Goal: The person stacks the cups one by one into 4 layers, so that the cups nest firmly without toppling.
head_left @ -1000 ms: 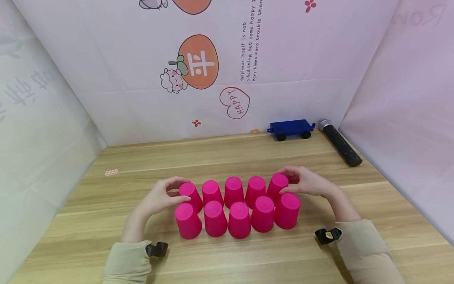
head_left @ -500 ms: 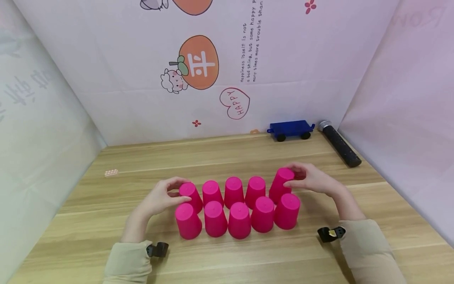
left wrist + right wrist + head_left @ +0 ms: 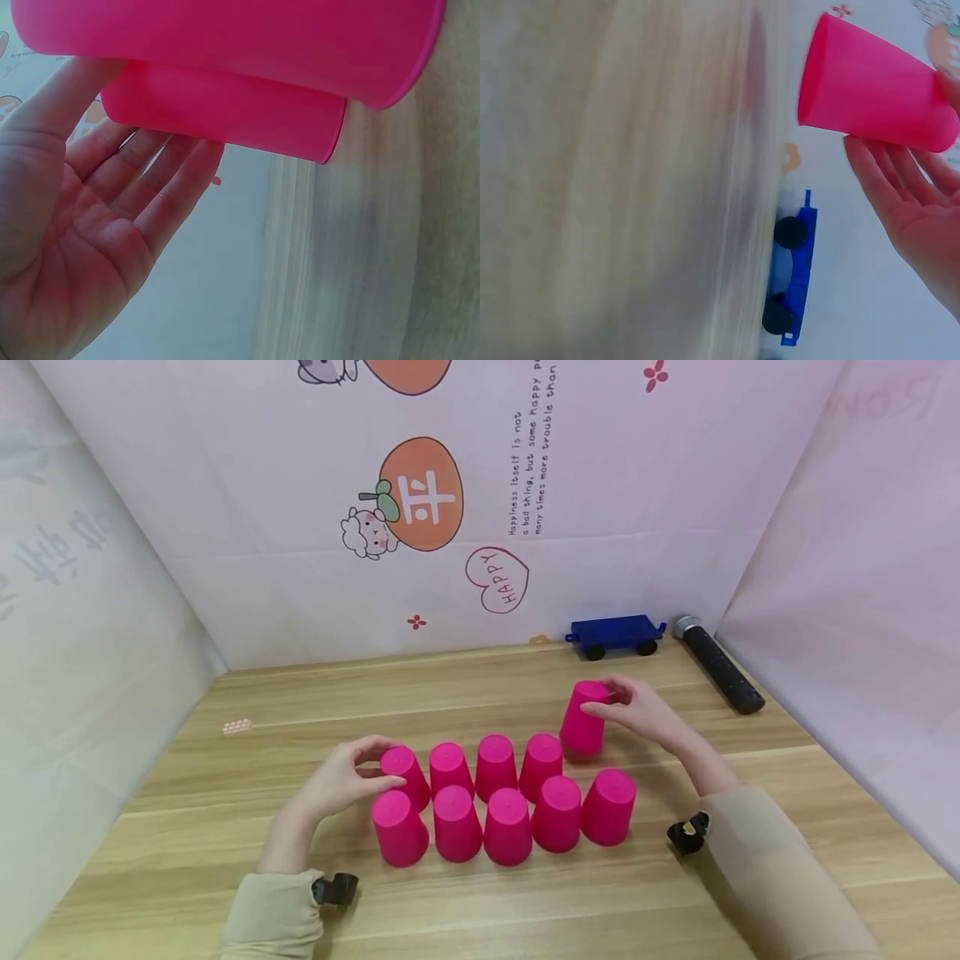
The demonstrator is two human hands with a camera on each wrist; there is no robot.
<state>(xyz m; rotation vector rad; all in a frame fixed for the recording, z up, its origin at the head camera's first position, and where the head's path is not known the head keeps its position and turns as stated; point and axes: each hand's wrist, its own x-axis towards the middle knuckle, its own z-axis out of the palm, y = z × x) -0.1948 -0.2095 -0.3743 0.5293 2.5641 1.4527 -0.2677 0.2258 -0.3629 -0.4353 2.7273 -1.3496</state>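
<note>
Pink cups stand upside down on the wooden table in two rows. The right hand (image 3: 637, 710) grips one pink cup (image 3: 582, 727) behind the right end of the rows; in the right wrist view this cup (image 3: 877, 86) is off the table, thumb on one side and fingers on the other. At the back row's left end, the left hand (image 3: 348, 777) holds a cup (image 3: 406, 774) between thumb and fingers. The left wrist view shows that cup (image 3: 225, 109) between the left hand's (image 3: 97, 202) thumb and fingertips, with the front cup (image 3: 247, 37) beside it.
A blue toy wagon (image 3: 617, 633) stands at the table's back edge, with a black microphone (image 3: 722, 668) lying right of it. Printed white cloth (image 3: 300, 593) walls the back and sides. A small patterned patch (image 3: 237, 726) is on the table at the left.
The right hand has lifted the back row's rightmost cup, shifting it first slightly right, then away toward the back, apart from the others. The left hand has stayed in place.
</note>
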